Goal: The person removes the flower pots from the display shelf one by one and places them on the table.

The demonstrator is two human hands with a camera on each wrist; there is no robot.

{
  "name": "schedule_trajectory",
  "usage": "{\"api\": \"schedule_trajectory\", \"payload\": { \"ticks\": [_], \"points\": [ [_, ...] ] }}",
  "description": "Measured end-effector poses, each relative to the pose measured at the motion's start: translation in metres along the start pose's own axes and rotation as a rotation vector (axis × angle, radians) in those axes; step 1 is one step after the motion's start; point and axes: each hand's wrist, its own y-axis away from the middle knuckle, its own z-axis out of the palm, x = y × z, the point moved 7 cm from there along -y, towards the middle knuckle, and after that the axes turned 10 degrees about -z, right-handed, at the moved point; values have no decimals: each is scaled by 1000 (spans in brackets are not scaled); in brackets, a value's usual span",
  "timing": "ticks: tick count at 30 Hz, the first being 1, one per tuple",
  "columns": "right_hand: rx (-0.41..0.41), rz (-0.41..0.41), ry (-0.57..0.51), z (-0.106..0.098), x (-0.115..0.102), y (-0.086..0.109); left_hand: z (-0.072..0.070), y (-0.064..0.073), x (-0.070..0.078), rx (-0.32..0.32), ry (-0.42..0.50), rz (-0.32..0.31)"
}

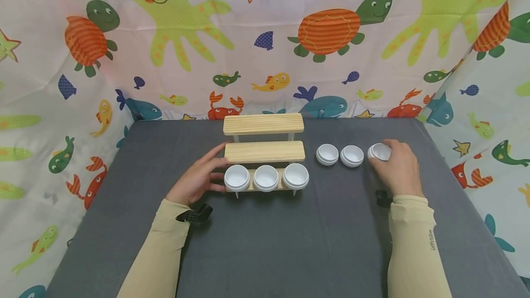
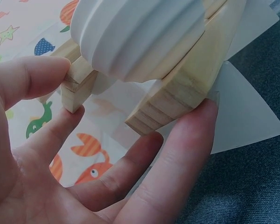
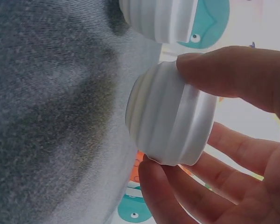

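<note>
A three-tier wooden stand point(image 1: 265, 152) has pale planks on translucent supports. My left hand point(image 1: 198, 176) grips its left end. In the left wrist view the thumb point(image 2: 42, 77) and a finger pinch the middle plank point(image 2: 77, 88), while other fingers touch the lowest plank point(image 2: 177, 95) from below. Three small white ribbed pots stand in a row on the lowest tier, the leftmost pot point(image 2: 135, 37) nearest that hand. My right hand point(image 1: 398, 165) holds another white pot point(image 3: 170, 114) between thumb and fingers, at the right end of a short row.
Two more white pots stand on the grey cloth right of the stand: one pot point(image 1: 327, 154) close to it, the other pot point(image 1: 352, 156) beside that. A curtain point(image 1: 265, 91) printed with sea animals encloses the grey table point(image 1: 290, 243) at the back and sides.
</note>
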Motion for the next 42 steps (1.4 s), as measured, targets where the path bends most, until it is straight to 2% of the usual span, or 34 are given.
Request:
{"api": "schedule_trajectory", "payload": {
  "ticks": [14, 23, 42],
  "points": [
    [-39, 49, -7, 7, 6, -3, 1, -1, 2, -3, 3, 2],
    [-51, 44, -16, 16, 9, -4, -1, 1, -1, -3, -1, -6],
    [-73, 62, -23, 19, 12, -5, 0, -1, -1, -6, 12, -4]
  ]
}}
